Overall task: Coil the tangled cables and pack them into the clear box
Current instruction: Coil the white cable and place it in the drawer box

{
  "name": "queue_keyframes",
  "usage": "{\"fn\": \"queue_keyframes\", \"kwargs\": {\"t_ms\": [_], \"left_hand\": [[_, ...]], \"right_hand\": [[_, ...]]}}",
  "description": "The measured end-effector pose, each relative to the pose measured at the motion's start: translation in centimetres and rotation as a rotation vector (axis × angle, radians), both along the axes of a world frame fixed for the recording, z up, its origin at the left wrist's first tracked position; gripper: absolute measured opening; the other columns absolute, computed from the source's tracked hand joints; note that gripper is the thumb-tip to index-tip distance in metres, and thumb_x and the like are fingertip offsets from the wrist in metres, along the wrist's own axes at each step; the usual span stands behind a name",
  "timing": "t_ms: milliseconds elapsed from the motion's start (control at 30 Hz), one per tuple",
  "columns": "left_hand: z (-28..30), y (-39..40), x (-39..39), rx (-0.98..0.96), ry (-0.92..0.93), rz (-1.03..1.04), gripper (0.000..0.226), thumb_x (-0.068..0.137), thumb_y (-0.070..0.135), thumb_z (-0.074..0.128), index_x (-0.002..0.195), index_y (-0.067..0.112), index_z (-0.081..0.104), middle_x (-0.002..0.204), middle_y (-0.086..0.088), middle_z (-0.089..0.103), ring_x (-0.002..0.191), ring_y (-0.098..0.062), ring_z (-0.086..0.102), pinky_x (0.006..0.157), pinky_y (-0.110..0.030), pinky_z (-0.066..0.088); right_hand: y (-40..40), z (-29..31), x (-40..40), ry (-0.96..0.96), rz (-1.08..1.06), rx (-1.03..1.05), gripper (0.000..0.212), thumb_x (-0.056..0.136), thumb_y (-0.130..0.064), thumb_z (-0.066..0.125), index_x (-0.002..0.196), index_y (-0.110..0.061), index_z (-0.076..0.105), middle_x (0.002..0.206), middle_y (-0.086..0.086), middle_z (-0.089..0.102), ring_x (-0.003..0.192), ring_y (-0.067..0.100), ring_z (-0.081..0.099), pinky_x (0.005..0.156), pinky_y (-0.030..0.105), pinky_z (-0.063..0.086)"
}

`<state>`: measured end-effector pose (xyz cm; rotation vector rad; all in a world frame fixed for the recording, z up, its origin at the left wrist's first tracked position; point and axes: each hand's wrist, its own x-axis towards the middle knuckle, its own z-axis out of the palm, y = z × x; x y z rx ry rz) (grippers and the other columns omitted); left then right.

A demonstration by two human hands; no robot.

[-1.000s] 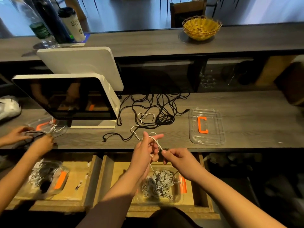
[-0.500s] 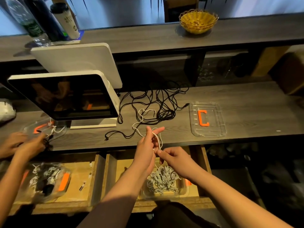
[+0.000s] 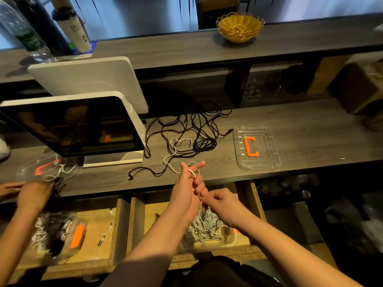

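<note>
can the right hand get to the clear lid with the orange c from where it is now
Probably yes. The clear lid lies bare on the counter ahead and to the right of the right hand, with nothing between them. But that hand is pinching the white cable wound on the left hand, so it must let go first.

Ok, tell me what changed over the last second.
Little changed. The left hand keeps the white cable looped round its fingers; the right hand still pinches the cable beside them. The black cables and lid stayed put.
</note>
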<state>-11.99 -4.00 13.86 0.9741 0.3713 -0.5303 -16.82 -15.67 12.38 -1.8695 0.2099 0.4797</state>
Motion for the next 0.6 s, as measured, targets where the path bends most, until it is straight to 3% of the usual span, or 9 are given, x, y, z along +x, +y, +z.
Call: {"fn": "queue_keyframes", "kwargs": {"t_ms": [67, 133, 267, 433, 500, 600], "left_hand": [[-0.1, -0.4, -0.2, 0.004, -0.023, -0.016, 0.058, 0.102, 0.054, 0.031, 0.118, 0.011, 0.066, 0.063, 0.003, 0.037, 0.051, -0.008, 0.030, 0.049, -0.023, 0.027], [0.1, -0.5, 0.0, 0.030, -0.066, -0.050, 0.058, 0.102, 0.054, 0.031, 0.118, 0.012, 0.066, 0.063, 0.003, 0.036, 0.052, -0.007, 0.029, 0.050, -0.023, 0.025], [0.2, -0.3, 0.4, 0.195, -0.204, -0.110, 0.058, 0.102, 0.054, 0.027, 0.117, 0.016, 0.068, 0.063, 0.005, 0.035, 0.055, -0.007, 0.029, 0.054, -0.023, 0.026], [-0.4, -0.1, 1.0, 0.608, -0.395, -0.320, 0.057, 0.106, 0.053, 0.020, 0.111, 0.028, 0.071, 0.068, 0.003, 0.033, 0.059, -0.006, 0.034, 0.061, -0.022, 0.033], [-0.6, 0.1, 1.2, 0.634, -0.378, -0.415, 0.058, 0.105, 0.054, 0.022, 0.107, 0.025, 0.072, 0.070, 0.000, 0.035, 0.059, -0.007, 0.038, 0.060, -0.023, 0.036], [-0.4, 0.3, 1.1, 0.616, -0.346, -0.549, 0.062, 0.105, 0.054, 0.024, 0.100, 0.017, 0.074, 0.067, -0.006, 0.051, 0.061, -0.009, 0.054, 0.061, -0.021, 0.045]], "right_hand": [[0.1, -0.1, -0.3, 0.013, 0.009, -0.027, 0.043, 0.100, -0.036, 0.052, 0.061, -0.025, 0.066, 0.052, -0.004, 0.040, 0.050, 0.014, 0.033, 0.053, 0.030, 0.028], [0.2, 0.1, -0.5, 0.016, 0.051, -0.075, 0.038, 0.102, -0.036, 0.047, 0.068, -0.031, 0.064, 0.058, -0.002, 0.046, 0.056, 0.018, 0.038, 0.057, 0.034, 0.032], [0.3, 0.7, -0.6, -0.009, 0.176, -0.231, 0.034, 0.105, -0.033, 0.040, 0.094, -0.011, 0.063, 0.069, -0.001, 0.053, 0.061, 0.013, 0.044, 0.064, 0.036, 0.038], [0.6, 2.1, -1.0, -0.103, 0.237, -0.301, 0.028, 0.102, -0.032, 0.045, 0.092, -0.017, 0.066, 0.072, 0.003, 0.061, 0.059, 0.009, 0.047, 0.060, 0.035, 0.039], [0.4, 2.7, -1.0, -0.127, 0.181, -0.218, 0.024, 0.100, -0.025, 0.045, 0.086, -0.019, 0.063, 0.077, 0.010, 0.064, 0.060, 0.011, 0.048, 0.058, 0.039, 0.039], [-0.3, 3.6, -0.8, -0.188, 0.141, -0.194, 0.023, 0.100, -0.020, 0.045, 0.082, -0.019, 0.059, 0.075, 0.001, 0.061, 0.059, 0.004, 0.048, 0.060, 0.036, 0.041]]}}
